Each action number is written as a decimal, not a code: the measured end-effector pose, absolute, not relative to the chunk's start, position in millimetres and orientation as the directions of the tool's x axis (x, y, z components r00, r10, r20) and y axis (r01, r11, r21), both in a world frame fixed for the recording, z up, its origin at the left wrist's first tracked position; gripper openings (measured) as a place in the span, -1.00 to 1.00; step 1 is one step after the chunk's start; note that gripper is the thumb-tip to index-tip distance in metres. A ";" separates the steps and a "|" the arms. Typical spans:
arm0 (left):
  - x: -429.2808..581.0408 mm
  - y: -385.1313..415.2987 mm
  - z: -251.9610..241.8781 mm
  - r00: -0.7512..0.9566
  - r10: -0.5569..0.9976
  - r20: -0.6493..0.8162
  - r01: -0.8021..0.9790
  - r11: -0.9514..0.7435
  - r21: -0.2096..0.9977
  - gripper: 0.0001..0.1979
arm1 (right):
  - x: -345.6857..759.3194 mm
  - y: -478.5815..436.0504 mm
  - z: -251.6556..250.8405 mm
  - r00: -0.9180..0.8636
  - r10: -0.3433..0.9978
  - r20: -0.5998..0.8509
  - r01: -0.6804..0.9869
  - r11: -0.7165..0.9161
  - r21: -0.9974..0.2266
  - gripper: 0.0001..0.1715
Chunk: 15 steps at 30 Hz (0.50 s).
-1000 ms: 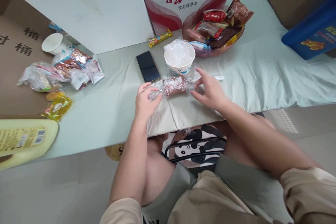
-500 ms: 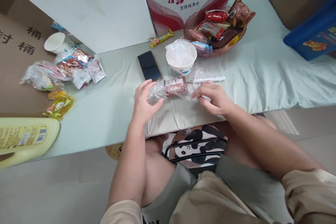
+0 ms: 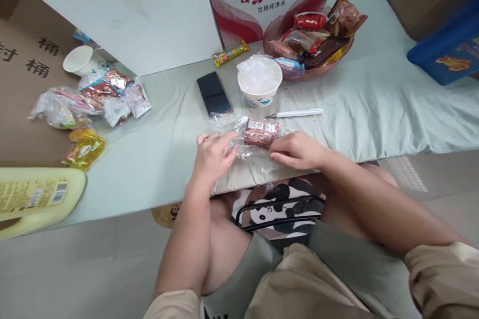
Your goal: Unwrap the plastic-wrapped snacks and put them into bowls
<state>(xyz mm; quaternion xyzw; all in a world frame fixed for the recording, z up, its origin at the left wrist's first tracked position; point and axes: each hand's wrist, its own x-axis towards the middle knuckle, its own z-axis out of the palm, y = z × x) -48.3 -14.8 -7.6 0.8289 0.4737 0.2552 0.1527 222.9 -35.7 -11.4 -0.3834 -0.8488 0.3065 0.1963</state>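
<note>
Reference: paper cup [image 3: 258, 97], standing upright on the desk [image 3: 164, 164], crumpled clear plastic filling its mouth.

Wrapped roll [image 3: 260, 135]: lying on its side, on the near side of the cup; reddish-brown body showing through, white barcode label facing mostly up. Clear film [image 3: 229, 122] is spreading loosely around the roll, reaching to the near left of the cup.

Left hand [image 3: 211, 154]: poising at the loose film, nearer than the cup and to its left. Fingers are standing open, thumb apart; firm contact cannot be made out.

Right hand [image 3: 299, 150]: resting at the roll's right end, nearer than the cup and to its right. Fingers are bending in close together; whether they are pinching film, cannot tell.

White pen-like tool [image 3: 297, 113]: lying to the near right of the cup, thin dark tip pointing left.

Phone [image 3: 214, 93]: lying just left of the cup, screen showing dark.

Yellow packet [image 3: 231, 53]: lying behind and left of the cup.

Pink glass bowl [image 3: 312, 76]: standing just behind and right of the cup, holding wrapped snacks [image 3: 298, 38].
</note>
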 end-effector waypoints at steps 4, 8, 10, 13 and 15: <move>-48.7 -21.2 3.2 0.513 0.856 0.063 0.641 -0.430 0.636 -0.86 | 222.7 -36.0 -14.6 -0.521 0.848 0.093 0.661 0.470 -0.585 -0.61; -49.4 -34.9 22.9 0.568 0.695 -0.441 0.690 -0.109 0.716 -0.76 | 221.5 -37.6 -18.5 -0.342 0.928 0.146 0.748 0.363 -0.555 -0.48; -52.4 -38.8 29.0 0.618 0.557 -0.554 0.653 0.028 0.757 -0.56 | 219.9 -37.8 -20.0 -0.314 0.941 0.126 0.779 0.331 -0.533 -0.39; -58.2 -37.4 27.2 0.585 0.712 -0.388 0.434 0.130 0.892 -0.56 | 216.8 -36.8 -21.6 -0.306 0.950 0.054 0.829 0.294 -0.476 -0.35; -59.8 -31.8 20.0 0.285 0.953 -0.105 0.277 0.023 0.961 -0.68 | 215.0 -35.9 -22.7 -0.304 0.952 0.039 0.850 0.290 -0.440 -0.44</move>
